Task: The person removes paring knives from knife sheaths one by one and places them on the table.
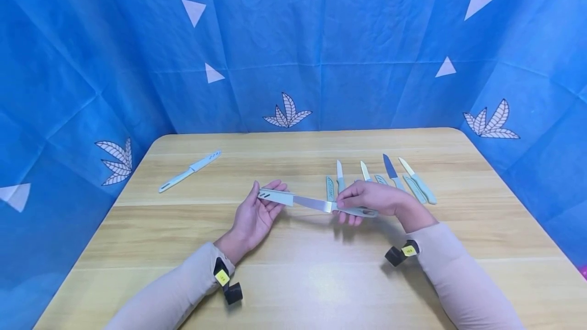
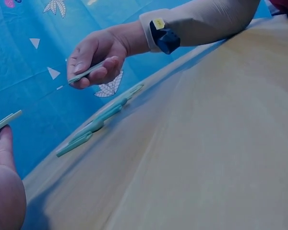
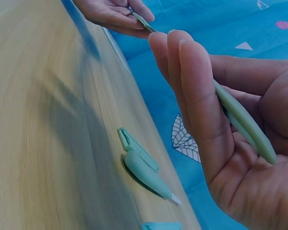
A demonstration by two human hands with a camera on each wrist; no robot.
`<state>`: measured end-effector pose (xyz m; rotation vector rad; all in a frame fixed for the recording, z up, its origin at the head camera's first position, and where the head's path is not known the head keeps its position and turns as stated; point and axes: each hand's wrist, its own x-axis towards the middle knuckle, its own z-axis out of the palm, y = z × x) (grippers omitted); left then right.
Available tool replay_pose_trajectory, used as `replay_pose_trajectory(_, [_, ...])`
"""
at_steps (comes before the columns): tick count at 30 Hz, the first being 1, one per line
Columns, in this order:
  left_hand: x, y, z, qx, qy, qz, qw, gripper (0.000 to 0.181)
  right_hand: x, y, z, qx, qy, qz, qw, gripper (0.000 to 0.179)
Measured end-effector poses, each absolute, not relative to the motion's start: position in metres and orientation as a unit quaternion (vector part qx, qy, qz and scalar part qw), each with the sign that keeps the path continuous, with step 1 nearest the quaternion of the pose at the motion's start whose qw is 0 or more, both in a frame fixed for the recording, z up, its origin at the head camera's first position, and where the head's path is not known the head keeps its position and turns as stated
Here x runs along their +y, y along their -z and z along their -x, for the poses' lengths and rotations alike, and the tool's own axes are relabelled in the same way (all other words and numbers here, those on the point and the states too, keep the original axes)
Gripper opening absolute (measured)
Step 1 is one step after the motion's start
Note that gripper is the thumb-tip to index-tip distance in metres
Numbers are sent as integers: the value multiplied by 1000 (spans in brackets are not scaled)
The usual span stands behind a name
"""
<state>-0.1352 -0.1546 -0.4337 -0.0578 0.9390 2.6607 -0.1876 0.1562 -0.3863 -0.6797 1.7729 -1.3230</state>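
Observation:
Palm up, my left hand (image 1: 254, 218) holds a pale green knife sheath (image 1: 277, 196) with slots, its thumb by the far end and its fingers underneath. My right hand (image 1: 373, 197) pinches the pale green handle of a knife (image 1: 314, 203) between thumb and fingers. The blade points left, its tip at the sheath's mouth; whether the tip is inside I cannot tell. Both pieces are raised above the wooden table (image 1: 302, 274). In the right wrist view, the knife handle (image 3: 247, 124) runs across the right palm. The left wrist view shows the sheath (image 2: 7, 120) lying over the left fingers.
A sheathed knife (image 1: 190, 169) lies at the table's back left. Beyond the right hand lie several bare knives, one with a dark blade (image 1: 390, 166), and green sheaths, one at the row's left end (image 1: 330, 188). A blue curtain (image 1: 293, 39) hangs behind the table.

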Motion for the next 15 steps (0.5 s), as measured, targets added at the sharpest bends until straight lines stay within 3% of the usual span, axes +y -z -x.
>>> replay_pose_trajectory(15, [-160,433,138,326,-934,20,144,57,163,385,189,702,521,271,404,35])
